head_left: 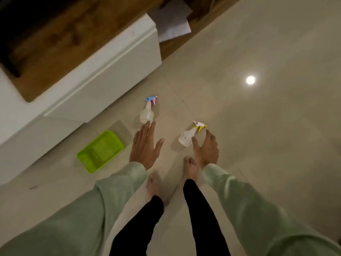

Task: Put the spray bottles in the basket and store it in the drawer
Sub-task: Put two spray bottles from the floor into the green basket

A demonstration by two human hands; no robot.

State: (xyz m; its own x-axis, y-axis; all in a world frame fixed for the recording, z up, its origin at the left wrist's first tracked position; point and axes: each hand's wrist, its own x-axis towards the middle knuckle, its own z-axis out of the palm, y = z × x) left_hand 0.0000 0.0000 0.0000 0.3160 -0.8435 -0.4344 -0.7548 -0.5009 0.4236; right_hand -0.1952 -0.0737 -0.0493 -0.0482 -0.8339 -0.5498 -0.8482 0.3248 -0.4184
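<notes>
- While you stand on the floor, your left hand has its fingers spread flat, empty, above the blue-nozzle spray bottle.
- Your right hand is spread beside the yellow-nozzle spray bottle; whether it touches is unclear.
- The green basket sits left; no label is legible.

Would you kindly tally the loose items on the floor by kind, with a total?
Spray bottles: 2, the blue-and-pink-topped bottle and the yellow-topped bottle
Green baskets: 1, the green basket
Total: 3

- Left hand: reaches toward 12 o'clock, palm down, fingers spread, holding nothing.
- Right hand: reaches toward 12 o'clock, open, thumb splayed toward 10 o'clock, empty.
- Both arms in pale green sleeves.
- 2 bare feet below the hands.
</notes>
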